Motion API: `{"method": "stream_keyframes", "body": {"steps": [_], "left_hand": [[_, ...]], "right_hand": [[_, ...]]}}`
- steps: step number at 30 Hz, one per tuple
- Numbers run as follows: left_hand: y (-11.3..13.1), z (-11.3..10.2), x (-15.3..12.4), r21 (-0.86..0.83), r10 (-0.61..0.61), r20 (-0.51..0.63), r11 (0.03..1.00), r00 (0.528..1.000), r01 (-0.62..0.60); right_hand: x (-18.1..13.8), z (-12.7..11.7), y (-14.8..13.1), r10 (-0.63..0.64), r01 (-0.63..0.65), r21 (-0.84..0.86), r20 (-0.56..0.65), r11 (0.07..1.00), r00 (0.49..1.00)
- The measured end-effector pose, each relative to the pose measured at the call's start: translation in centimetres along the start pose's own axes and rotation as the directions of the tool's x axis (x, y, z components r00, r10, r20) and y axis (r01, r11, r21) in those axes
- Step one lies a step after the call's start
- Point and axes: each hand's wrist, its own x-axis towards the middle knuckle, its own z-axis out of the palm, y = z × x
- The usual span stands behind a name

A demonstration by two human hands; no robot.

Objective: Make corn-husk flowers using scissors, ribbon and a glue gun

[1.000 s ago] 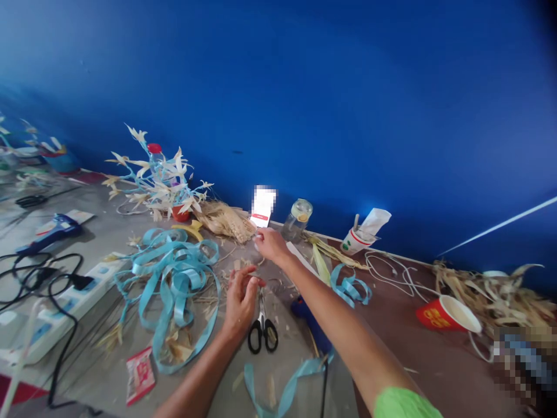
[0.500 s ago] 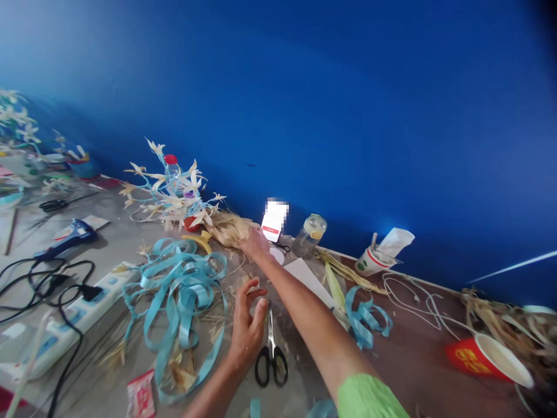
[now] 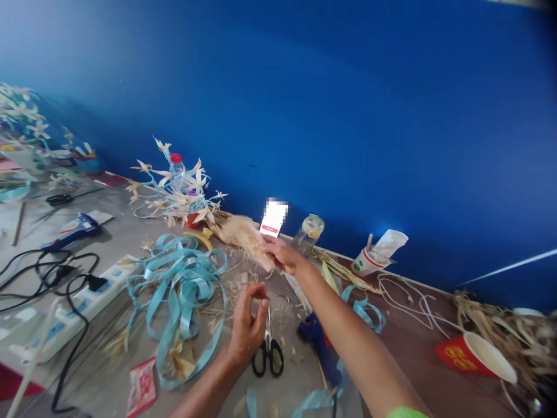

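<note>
Head view, looking for the right hand (image 3: 284,255). Gripping anything?

Yes: reached out toward the blue wall, fingers closed round the near end of the husk bundle (image 3: 241,233). Lies with its far end by the paper flower spray (image 3: 178,191), just left of the glass jar (image 3: 307,231).

And over at the left hand (image 3: 249,326)?

Held up nearer the body, just above the scissors (image 3: 267,355). Thumb and forefinger pinched narrow, apparently on something thin and pale; too small to tell what.

Any guess at how that bundle handles?

Probably very light, dry and springy. Looks brittle at the frayed tips, so likely to shed or crack if crushed. Best taken round the bunched middle or the gathered end, with a loose wrap instead of a hard pinch.

Slippery?

Hardly, judging by the rough fibres; more apt to splay apart than to slide.

What else on the tabletop (image 3: 117,238)?

Loops of pale blue ribbon (image 3: 183,287) left of the hands, and a power strip (image 3: 65,310) with black leads beyond that. Also a blue glue gun (image 3: 313,334) under the right forearm, a red paper cup (image 3: 472,355) on its side far right, and a white cup (image 3: 368,261) stuffed with tissue against the wall.
</note>
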Motion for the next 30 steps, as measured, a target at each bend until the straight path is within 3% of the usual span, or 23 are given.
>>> {"method": "stream_keyframes", "body": {"steps": [4, 11, 18, 21, 24, 30], "left_hand": [[0.2, 0.0, -0.5, 0.08, 0.119, 0.063, 0.989, 0.991, -0.124], [0.2, -0.3, -0.6, 0.04, 0.022, 0.001, 0.999, 1.0, -0.022], [-0.1, -0.3, -0.7, 0.076, 0.098, 0.048, 0.992, 0.994, -0.102], [-0.2, -0.3, -0.7, 0.085, 0.11, 0.059, 0.99, 0.992, -0.115], [-0.3, -0.3, -0.7, 0.086, 0.094, 0.051, 0.991, 0.994, -0.098], [-0.4, -0.2, -0.8, 0.08, 0.059, 0.072, 0.995, 0.996, -0.064]], "right_hand": [[0.6, 2.1, 1.2, -0.009, 0.013, -0.069, 0.063, 0.998, 0.998], [2.9, 5.6, 2.8, -0.049, 0.065, -0.207, 0.082, 0.976, 0.995], [3.9, 6.8, 3.3, -0.135, 0.199, -0.361, 0.195, 0.911, 0.971], [4.7, 5.9, 3.1, -0.206, 0.167, -0.592, 0.002, 0.788, 0.979], [5.3, 4.2, 2.5, -0.261, 0.058, -0.679, -0.201, 0.732, 0.944], [6.2, 2.2, 2.1, -0.297, -0.05, -0.768, -0.306, 0.638, 0.904]]}}
